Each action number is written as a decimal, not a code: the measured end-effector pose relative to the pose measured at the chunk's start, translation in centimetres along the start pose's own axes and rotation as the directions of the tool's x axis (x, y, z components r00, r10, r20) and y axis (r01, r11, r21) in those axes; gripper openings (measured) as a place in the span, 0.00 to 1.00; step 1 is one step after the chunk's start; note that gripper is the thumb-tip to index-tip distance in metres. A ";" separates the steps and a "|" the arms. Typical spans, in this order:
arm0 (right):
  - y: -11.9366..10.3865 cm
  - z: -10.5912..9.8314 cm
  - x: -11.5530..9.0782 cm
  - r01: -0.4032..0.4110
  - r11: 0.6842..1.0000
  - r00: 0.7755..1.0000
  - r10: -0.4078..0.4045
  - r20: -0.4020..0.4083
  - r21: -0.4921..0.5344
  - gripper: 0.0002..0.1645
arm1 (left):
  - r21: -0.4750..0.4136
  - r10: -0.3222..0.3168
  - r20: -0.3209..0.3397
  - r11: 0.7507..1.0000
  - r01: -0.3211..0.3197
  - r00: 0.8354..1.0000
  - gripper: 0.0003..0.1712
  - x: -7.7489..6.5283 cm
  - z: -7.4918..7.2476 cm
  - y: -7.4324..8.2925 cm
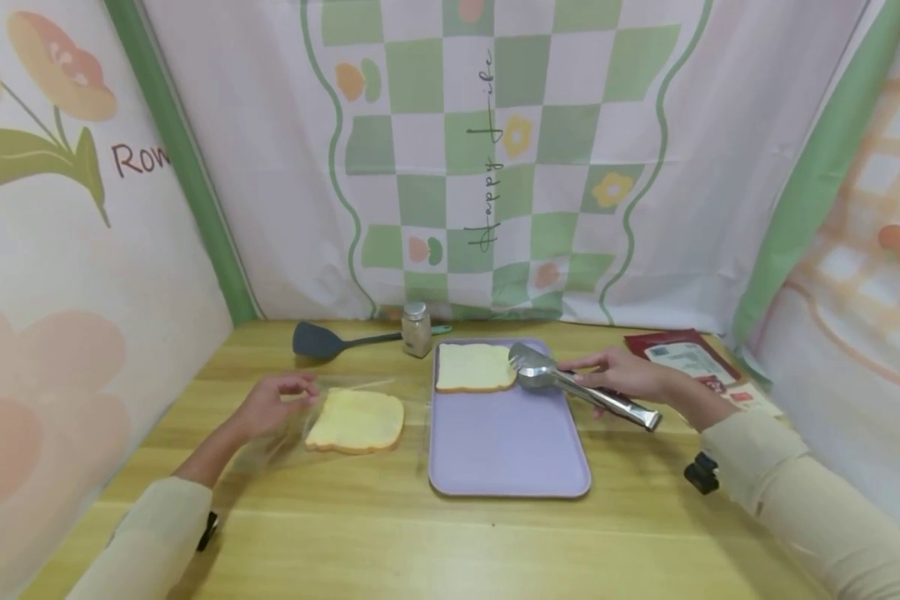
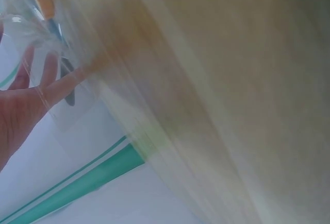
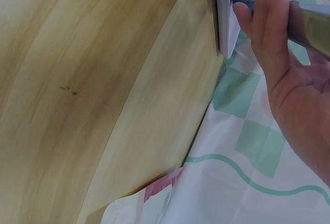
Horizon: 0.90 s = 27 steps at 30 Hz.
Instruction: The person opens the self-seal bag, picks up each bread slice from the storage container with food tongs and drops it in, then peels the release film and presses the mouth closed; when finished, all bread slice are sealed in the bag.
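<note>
My right hand (image 1: pixel 626 375) holds metal tongs (image 1: pixel 600 400), their heads at the right edge of a bread slice (image 1: pixel 475 367). That slice lies on the lilac tray (image 1: pixel 506 454), in its far left corner. To the left of the tray, another bread slice (image 1: pixel 360 421) is in a clear plastic bag (image 1: pixel 412 400) on the table. At the bag's left side is my left hand (image 1: pixel 270 407). Its visible fingers (image 2: pixel 66 83) are spread and fairly straight against the clear film. The thumb is hidden in the left wrist view. The tongs' handle (image 3: pixel 309 28) lies by my right fingers.
A dark spatula (image 1: pixel 321 340) lies at the back of the wooden table (image 1: pixel 345 533). Beside its handle stands a small jar (image 1: pixel 416 330) with a silver lid. Red and white packets (image 1: pixel 693 358) lie at the back right. A patterned curtain (image 1: pixel 495 150) hangs behind the table.
</note>
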State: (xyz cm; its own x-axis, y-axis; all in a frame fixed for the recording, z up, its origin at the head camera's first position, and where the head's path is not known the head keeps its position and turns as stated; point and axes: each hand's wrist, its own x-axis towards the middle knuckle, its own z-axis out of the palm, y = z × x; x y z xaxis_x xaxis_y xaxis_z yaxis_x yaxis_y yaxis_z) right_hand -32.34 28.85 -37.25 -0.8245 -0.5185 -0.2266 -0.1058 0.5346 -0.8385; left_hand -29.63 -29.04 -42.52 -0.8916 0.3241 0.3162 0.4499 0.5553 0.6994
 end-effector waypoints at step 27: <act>1.0 0.1 2.8 0.037 0.999 0.997 -0.037 0.069 0.005 0.28 | 0.005 0.001 0.016 1.000 -0.001 1.000 0.05 0.0 0.0 0.1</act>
State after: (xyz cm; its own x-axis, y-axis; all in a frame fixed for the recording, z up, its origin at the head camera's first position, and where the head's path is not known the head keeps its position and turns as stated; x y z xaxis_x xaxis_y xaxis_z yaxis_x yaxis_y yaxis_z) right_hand -34.68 27.85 -38.78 -0.7797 -0.5830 -0.2286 -0.1337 0.5117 -0.8487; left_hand -29.56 -29.03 -42.45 -0.8902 0.3369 0.3066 0.4511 0.5587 0.6959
